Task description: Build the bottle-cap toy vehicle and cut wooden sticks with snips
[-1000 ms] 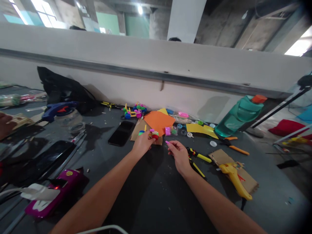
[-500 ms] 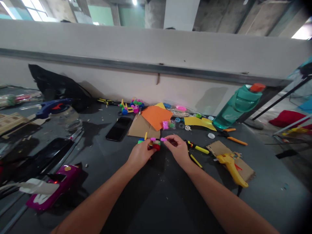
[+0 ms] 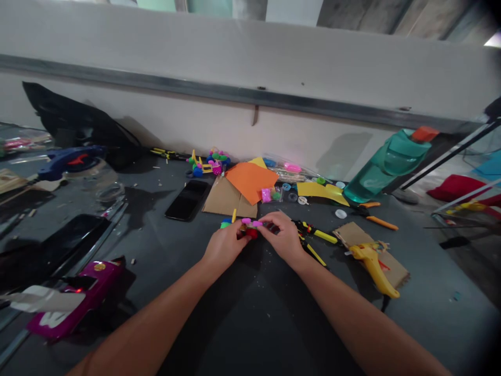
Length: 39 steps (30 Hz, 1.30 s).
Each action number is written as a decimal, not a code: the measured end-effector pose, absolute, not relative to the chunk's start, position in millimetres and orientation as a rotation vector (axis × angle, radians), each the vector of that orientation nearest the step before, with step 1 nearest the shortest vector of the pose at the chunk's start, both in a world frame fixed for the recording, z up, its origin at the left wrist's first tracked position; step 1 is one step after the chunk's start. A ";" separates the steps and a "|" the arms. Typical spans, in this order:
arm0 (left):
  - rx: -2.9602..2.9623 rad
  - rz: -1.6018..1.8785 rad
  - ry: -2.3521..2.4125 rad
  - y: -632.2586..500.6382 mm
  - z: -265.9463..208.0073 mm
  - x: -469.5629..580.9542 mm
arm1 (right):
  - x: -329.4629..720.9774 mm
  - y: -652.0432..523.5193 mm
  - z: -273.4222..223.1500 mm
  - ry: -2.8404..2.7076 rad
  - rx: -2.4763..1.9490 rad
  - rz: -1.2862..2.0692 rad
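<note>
My left hand [image 3: 227, 243] is closed around a small multicoloured toy model [image 3: 252, 233] with red, green, blue and yellow parts, held low over the dark table. A pink piece sits at the top of the model. Between thumb and fingertips my right hand [image 3: 282, 233] pinches another small pink piece [image 3: 258, 223], which is up against the model beside the first pink piece. Whether the two are joined I cannot tell. My left fingers hide much of the model.
Ahead lie orange paper [image 3: 254, 180], cardboard [image 3: 229, 199] and a black phone [image 3: 187, 200]. To the right are yellow-handled pliers [image 3: 319, 234], a yellow glue gun [image 3: 373, 266] and a teal bottle [image 3: 387, 167]. A purple power strip [image 3: 92, 292] is at left.
My right hand has moved left, bringing its pink piece from a small gap away up to the model. My left hand keeps its hold. The camera view has tilted down slightly.
</note>
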State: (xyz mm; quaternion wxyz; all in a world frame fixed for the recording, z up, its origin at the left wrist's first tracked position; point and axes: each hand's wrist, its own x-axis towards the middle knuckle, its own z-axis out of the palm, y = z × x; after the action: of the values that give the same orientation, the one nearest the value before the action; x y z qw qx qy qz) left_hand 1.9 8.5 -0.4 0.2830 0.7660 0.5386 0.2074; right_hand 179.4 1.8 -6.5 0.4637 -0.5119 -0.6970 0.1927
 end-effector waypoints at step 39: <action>2.040 0.495 1.468 8.0 4.9 3.2 | 175.0 6.8 -6.4 -1.753 -1.259 0.511</action>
State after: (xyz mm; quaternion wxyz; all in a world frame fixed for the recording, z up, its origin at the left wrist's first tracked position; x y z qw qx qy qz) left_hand 3.2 8.0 4.9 0.2861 0.7630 0.5491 0.1853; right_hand 175.0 6.8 -6.4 0.4456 -0.5082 -0.7075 0.2064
